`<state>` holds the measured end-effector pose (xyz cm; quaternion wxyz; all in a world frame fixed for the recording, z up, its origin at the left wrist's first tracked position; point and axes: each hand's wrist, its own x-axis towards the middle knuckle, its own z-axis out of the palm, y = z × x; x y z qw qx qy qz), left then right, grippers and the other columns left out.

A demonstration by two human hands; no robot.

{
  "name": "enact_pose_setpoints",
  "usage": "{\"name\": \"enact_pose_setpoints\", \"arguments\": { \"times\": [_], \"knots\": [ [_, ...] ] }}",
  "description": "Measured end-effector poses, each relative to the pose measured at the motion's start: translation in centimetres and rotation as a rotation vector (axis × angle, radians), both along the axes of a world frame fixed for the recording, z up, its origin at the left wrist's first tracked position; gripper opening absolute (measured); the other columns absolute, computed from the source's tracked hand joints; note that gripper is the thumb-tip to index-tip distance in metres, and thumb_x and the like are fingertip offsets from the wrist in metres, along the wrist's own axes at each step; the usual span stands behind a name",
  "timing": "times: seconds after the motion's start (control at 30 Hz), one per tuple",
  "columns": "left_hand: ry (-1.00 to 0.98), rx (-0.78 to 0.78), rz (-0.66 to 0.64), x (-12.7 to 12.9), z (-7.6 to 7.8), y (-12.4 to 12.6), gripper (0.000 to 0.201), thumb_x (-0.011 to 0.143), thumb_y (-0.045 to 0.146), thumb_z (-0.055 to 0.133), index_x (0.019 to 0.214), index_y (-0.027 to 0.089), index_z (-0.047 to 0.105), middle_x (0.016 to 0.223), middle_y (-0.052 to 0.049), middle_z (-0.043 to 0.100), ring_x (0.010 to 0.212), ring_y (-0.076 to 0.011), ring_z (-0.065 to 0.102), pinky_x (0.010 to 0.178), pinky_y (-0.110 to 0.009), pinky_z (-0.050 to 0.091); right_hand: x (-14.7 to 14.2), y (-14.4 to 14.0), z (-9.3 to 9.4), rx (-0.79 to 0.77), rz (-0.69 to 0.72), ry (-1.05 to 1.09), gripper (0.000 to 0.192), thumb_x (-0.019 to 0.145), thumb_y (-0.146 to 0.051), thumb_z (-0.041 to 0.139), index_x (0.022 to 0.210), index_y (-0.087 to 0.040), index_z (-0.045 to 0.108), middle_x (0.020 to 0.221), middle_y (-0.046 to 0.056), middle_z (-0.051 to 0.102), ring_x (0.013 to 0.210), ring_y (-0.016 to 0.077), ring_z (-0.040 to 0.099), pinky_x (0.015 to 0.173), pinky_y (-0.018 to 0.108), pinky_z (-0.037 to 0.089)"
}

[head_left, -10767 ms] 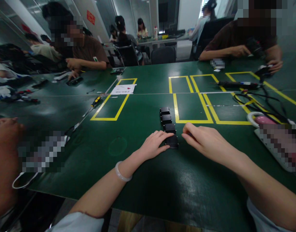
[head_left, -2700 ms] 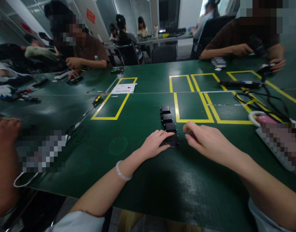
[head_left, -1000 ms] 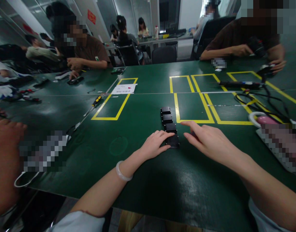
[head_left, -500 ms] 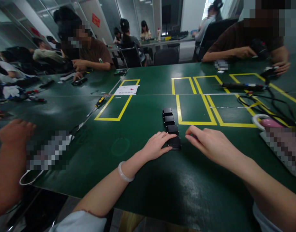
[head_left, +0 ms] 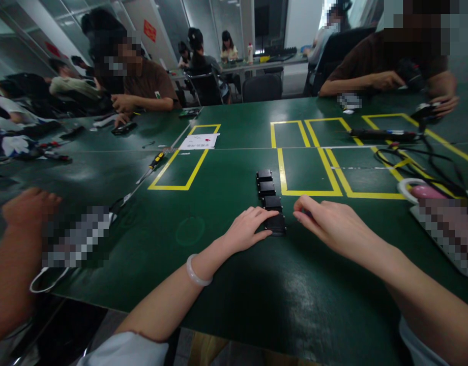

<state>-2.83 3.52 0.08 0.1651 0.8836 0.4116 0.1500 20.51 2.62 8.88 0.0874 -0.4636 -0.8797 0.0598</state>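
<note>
Several small black square blocks stand in a row running away from me on the green table. At the near end is the closest black block, with small pale studs at its corners. My left hand grips it from the left, thumb at the near edge and fingers across its top. Just right of the row hovers my right hand, its thumb and forefinger pinched near the block but apart from it. Anything between those fingertips is too small to make out. Farther back is another black block.
Yellow tape rectangles mark the table. A yellow-and-black screwdriver lies left, near a white paper. Dark cables and a black tool are at right. A co-worker's hand is at far left; others sit opposite.
Both my hands stay almost still at the near black block. The co-worker's arm at the far left has shifted slightly to the right.
</note>
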Motion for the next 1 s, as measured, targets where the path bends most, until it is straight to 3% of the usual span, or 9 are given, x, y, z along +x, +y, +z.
{"name": "enact_pose_setpoints", "arguments": {
  "times": [0.17,0.4,0.67,0.87,1.0],
  "knots": [
    [-0.002,0.001,0.003,-0.01,-0.12,0.03,0.048,0.092,0.036,0.054,0.138,0.030,0.038,0.121,-0.006,0.052,0.106,-0.0231,0.049,0.091,-0.038,0.042,-0.03,-0.10,0.23,-0.067,0.009,0.042,0.015,0.095,-0.032,0.035,0.102,-0.022,0.044,0.070,-0.002,0.060,0.058,0.0148,0.056,0.054,0.026,0.032],
    [0.001,0.001,-0.002,-0.03,-0.17,0.06,0.048,0.093,0.036,0.053,0.138,0.029,0.038,0.120,-0.006,0.053,0.106,-0.0231,0.049,0.090,-0.037,0.042,0.00,0.04,-0.13,-0.018,-0.005,0.021,0.023,0.096,-0.040,0.032,0.093,-0.022,0.047,0.066,-0.001,0.059,0.057,0.0162,0.056,0.052,0.026,0.030],
    [-0.002,-0.004,0.002,-0.03,-0.07,0.06,0.048,0.093,0.036,0.054,0.138,0.030,0.038,0.121,-0.006,0.052,0.106,-0.0231,0.049,0.090,-0.037,0.042,0.06,-0.06,0.22,-0.035,0.035,0.082,0.011,0.094,-0.030,0.037,0.096,-0.022,0.045,0.071,-0.002,0.061,0.057,0.0136,0.055,0.053,0.025,0.033],
    [-0.014,-0.011,-0.005,-0.05,-0.11,0.11,0.048,0.093,0.036,0.053,0.138,0.030,0.037,0.122,-0.006,0.052,0.107,-0.0230,0.049,0.091,-0.038,0.042,0.09,0.06,-0.07,0.010,0.005,0.023,0.023,0.095,-0.040,0.035,0.090,-0.023,0.049,0.064,-0.001,0.059,0.055,0.0152,0.055,0.051,0.025,0.029],
    [-0.013,-0.004,-0.005,-0.02,-0.17,0.11,0.048,0.093,0.035,0.053,0.138,0.030,0.038,0.122,-0.006,0.052,0.107,-0.0229,0.049,0.091,-0.037,0.042,0.09,0.04,-0.10,-0.032,0.000,0.017,0.019,0.096,-0.034,0.033,0.098,-0.022,0.047,0.068,-0.001,0.061,0.058,0.0161,0.057,0.052,0.026,0.030]
  ]
}}
